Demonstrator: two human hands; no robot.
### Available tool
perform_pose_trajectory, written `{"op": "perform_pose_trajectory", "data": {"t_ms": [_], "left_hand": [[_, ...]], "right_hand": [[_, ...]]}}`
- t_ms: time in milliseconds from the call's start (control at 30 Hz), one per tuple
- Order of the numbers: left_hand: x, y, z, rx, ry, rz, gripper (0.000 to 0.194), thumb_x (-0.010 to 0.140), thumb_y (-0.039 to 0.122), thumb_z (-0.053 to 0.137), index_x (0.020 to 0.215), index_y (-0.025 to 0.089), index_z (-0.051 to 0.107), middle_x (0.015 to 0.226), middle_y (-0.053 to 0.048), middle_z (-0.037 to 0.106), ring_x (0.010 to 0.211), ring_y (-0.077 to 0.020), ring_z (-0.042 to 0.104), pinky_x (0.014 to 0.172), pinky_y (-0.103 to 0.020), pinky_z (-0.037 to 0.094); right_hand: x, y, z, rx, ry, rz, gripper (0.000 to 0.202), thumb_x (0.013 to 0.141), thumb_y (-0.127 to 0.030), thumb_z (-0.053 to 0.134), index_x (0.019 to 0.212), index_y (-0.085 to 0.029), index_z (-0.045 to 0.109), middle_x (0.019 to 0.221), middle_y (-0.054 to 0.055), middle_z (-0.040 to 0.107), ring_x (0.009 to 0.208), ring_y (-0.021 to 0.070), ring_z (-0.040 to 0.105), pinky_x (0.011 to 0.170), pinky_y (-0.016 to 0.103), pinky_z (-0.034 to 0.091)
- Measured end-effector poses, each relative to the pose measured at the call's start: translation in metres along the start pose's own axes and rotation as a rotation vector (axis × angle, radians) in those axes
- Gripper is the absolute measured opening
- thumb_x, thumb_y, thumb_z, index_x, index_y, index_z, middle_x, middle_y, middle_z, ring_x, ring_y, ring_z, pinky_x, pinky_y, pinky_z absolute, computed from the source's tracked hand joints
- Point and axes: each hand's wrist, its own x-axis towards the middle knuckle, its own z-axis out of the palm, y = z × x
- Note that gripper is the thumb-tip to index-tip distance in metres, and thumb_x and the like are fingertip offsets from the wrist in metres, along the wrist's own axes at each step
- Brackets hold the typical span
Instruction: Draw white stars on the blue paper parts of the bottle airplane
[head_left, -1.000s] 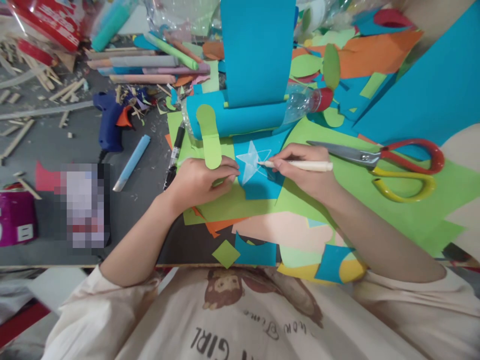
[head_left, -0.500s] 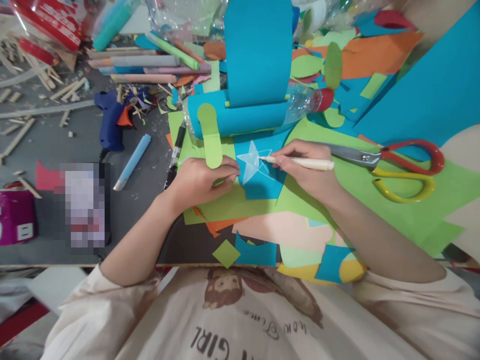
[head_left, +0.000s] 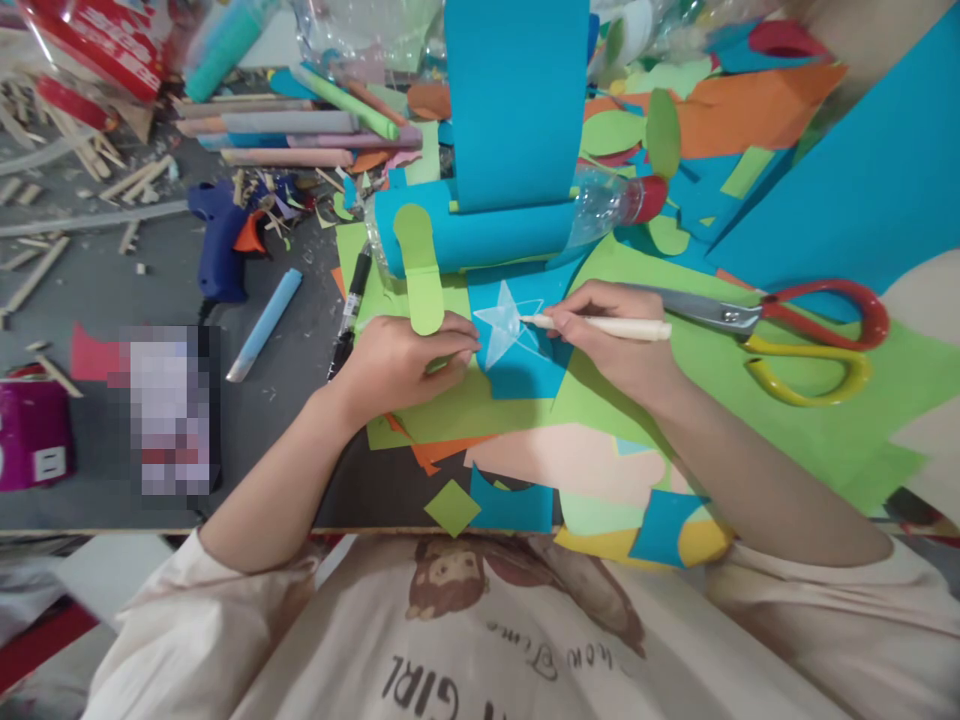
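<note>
Pinched in my right hand [head_left: 607, 335] is a white marker [head_left: 634, 328], its tip touching a blue paper piece [head_left: 525, 380]. A star [head_left: 504, 325] is drawn there in white, filled on its left and centre, only outlined on its right. My left hand [head_left: 420, 365] rests at the blue piece's left edge, thumb and fingers close together; whether they pinch anything is hidden. Just beyond lies a plastic bottle [head_left: 604, 210] wrapped in blue paper, with a red cap, a tall blue sheet [head_left: 517, 100] standing on it and a green strip [head_left: 424, 270] hanging from it.
Scissors [head_left: 750, 315] with red and yellow handles lie right of my right hand on green paper [head_left: 810, 420]. To the left are a blue glue gun [head_left: 221, 240], a light blue marker [head_left: 266, 325] and wooden sticks [head_left: 45, 275]. Several markers [head_left: 300, 125] lie behind.
The marker's tip has shifted slightly to the right across the star with my right hand. My left hand has hardly moved.
</note>
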Motion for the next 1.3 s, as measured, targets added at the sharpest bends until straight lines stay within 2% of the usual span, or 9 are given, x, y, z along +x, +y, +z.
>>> {"op": "perform_pose_trajectory", "data": {"t_ms": [233, 400, 567, 700, 900, 1033, 1300], "left_hand": [[-0.0005, 0.0, 0.0008, 0.01, 0.016, 0.01, 0.026, 0.099, 0.025, 0.048, 0.095, 0.018, 0.072, 0.099, -0.004, 0.079, 0.086, -0.02, 0.076, 0.063, -0.025, 0.055], [-0.0011, 0.0009, 0.0001, -0.01, -0.003, -0.012, 0.027, 0.099, 0.025, 0.047, 0.094, 0.018, 0.072, 0.1, -0.005, 0.078, 0.085, -0.0199, 0.077, 0.064, -0.025, 0.056], [-0.0013, 0.0003, -0.0003, -0.012, -0.026, -0.024, 0.027, 0.099, 0.026, 0.047, 0.096, 0.019, 0.073, 0.101, -0.005, 0.078, 0.088, -0.0205, 0.076, 0.066, -0.026, 0.056], [-0.0017, 0.0002, 0.0005, -0.024, -0.023, -0.031, 0.027, 0.099, 0.027, 0.046, 0.097, 0.019, 0.073, 0.102, -0.005, 0.078, 0.088, -0.0204, 0.076, 0.066, -0.026, 0.056], [-0.0021, -0.0001, 0.0002, -0.012, -0.044, -0.04, 0.03, 0.1, 0.028, 0.045, 0.098, 0.019, 0.073, 0.102, -0.005, 0.078, 0.087, -0.0204, 0.076, 0.065, -0.026, 0.055], [-0.0018, -0.0009, 0.0006, -0.001, -0.043, -0.029, 0.03, 0.101, 0.028, 0.045, 0.097, 0.019, 0.073, 0.101, -0.005, 0.078, 0.085, -0.0192, 0.076, 0.064, -0.025, 0.055], [-0.0015, 0.0002, 0.0009, -0.01, -0.015, -0.016, 0.027, 0.1, 0.026, 0.047, 0.096, 0.018, 0.072, 0.101, -0.005, 0.078, 0.088, -0.0196, 0.076, 0.065, -0.026, 0.055]], "right_hand": [[-0.0001, 0.001, -0.0007, -0.074, -0.037, -0.036, 0.021, 0.081, -0.029, 0.068, 0.061, -0.024, 0.067, 0.061, 0.0, 0.069, 0.054, 0.015, 0.059, 0.05, 0.029, 0.045], [-0.0005, 0.0004, -0.0004, -0.044, 0.011, -0.047, 0.018, 0.081, -0.026, 0.065, 0.063, -0.024, 0.066, 0.061, -0.001, 0.069, 0.056, 0.0155, 0.059, 0.051, 0.03, 0.046], [-0.0005, -0.0015, -0.0007, -0.059, -0.024, -0.019, 0.02, 0.081, -0.03, 0.068, 0.061, -0.025, 0.065, 0.061, 0.0, 0.068, 0.056, 0.0163, 0.059, 0.051, 0.031, 0.046], [-0.0007, -0.0023, -0.0005, -0.055, 0.001, -0.02, 0.022, 0.082, -0.034, 0.068, 0.061, -0.025, 0.064, 0.058, -0.001, 0.066, 0.054, 0.0158, 0.058, 0.05, 0.03, 0.045], [-0.0013, -0.0025, -0.0009, -0.035, -0.008, -0.028, 0.021, 0.08, -0.029, 0.069, 0.061, -0.025, 0.063, 0.059, -0.001, 0.066, 0.053, 0.0158, 0.058, 0.051, 0.031, 0.046], [-0.0029, -0.0022, -0.0003, -0.01, -0.036, -0.063, 0.02, 0.079, -0.025, 0.066, 0.059, -0.024, 0.062, 0.057, -0.002, 0.065, 0.052, 0.0144, 0.055, 0.049, 0.03, 0.042], [-0.004, -0.0012, -0.0001, -0.006, -0.1, -0.052, 0.017, 0.078, -0.028, 0.064, 0.061, -0.026, 0.065, 0.061, -0.001, 0.069, 0.054, 0.0151, 0.058, 0.049, 0.029, 0.041]]}}
